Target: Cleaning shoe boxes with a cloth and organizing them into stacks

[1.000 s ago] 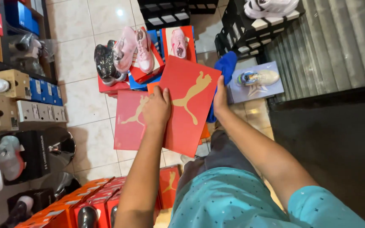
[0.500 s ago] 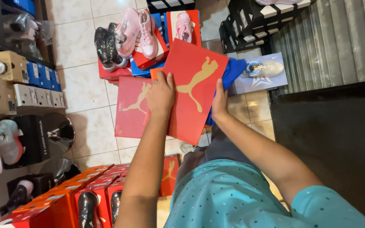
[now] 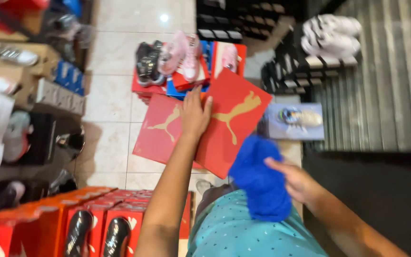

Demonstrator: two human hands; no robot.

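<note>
My left hand (image 3: pixel 195 114) reaches forward and grips a tilted red shoe box (image 3: pixel 236 121) with a gold animal logo, fingers spread over its edge. A second red box (image 3: pixel 160 131) with the same logo lies flat just to its left, partly under my hand. Off the box and nearer my body, my right hand (image 3: pixel 297 182) holds a bright blue cloth (image 3: pixel 260 178), which hangs in front of my teal shirt and covers the tilted box's lower corner.
Pink sneakers (image 3: pixel 186 57) and black sneakers (image 3: pixel 148 62) sit on stacked boxes beyond the red ones. A pale box with a light shoe (image 3: pixel 296 121) lies to the right. White shoes (image 3: pixel 331 38) rest on black racks. Orange boxes with black shoes (image 3: pixel 86 219) stand at the lower left.
My right hand has let go of the tilted red box, pulled back toward my body and now holds the blue cloth. My left hand stays on the box.
</note>
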